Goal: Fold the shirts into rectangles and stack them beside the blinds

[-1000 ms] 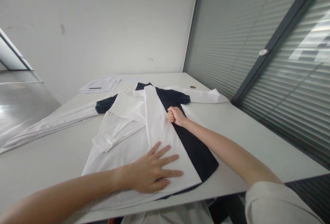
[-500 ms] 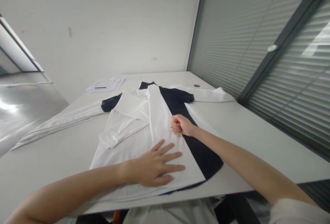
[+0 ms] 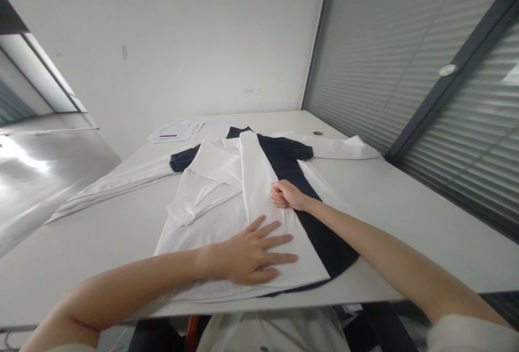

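A white shirt (image 3: 214, 233) lies spread on the table, with one front panel folded over and a cuffed sleeve laid across its body. Dark navy cloth (image 3: 320, 233) shows beside and beneath it, with short puffed sleeves at both sides. My left hand (image 3: 255, 254) rests flat on the lower white panel, fingers spread. My right hand (image 3: 287, 195) is curled into a fist on the panel's right edge, where white meets navy; whether cloth is inside the fist is hidden.
Papers (image 3: 176, 131) lie at the table's back left. White sleeves stretch out to both sides. A round brown spot (image 3: 318, 133) is at the back. A blind-covered glass partition (image 3: 365, 60) borders the right side.
The view has shifted slightly, moving the table and clothes a little to the right in the picture. Both hands keep nearly the same places on the cloth.
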A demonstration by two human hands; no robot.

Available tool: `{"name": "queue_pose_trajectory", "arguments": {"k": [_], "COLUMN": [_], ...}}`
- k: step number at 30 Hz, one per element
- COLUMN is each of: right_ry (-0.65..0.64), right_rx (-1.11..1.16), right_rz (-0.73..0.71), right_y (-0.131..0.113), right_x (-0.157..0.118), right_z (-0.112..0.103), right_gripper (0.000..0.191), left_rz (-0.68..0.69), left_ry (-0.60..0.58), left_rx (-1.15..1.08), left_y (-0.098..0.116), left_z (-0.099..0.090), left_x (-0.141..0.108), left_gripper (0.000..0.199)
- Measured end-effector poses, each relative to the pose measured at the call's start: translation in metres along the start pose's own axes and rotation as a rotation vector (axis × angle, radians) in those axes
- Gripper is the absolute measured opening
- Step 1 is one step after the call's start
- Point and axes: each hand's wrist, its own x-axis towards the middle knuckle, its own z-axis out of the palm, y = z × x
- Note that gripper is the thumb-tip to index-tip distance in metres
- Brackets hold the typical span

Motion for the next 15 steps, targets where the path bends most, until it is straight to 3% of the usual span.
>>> {"name": "queue_pose_trajectory", "arguments": {"k": [6,11,13,15], "right_ry": [0.146,0.225,0.271,0.322], "right_rx": [0.041,0.076,-0.013,-0.248], "right_rz": [-0.109,-0.211,-0.212,-0.229], "right_y": [0.0,-0.001,0.002,0.005], "right_x": [0.006,0.006,0.009,0.01], "right_z": [-0.021,-0.029,-0.033,-0.037], "right_gripper": [0.045,0.038,0.046,0.059], "left_rz": [0.002,0.021,0.023,0.024], "left_ry": [0.014,0.052,0.057,0.055], "left_rx": [0.023,0.036,0.039,0.039], "left_y": [0.0,-0.001,-0.001,-0.001], "left_z": [0.002,0.004,0.004,0.004], "left_x": [0.0,-0.001,-0.001,-0.001], "left_gripper": [0.051,0.051,0.051,0.052]}}
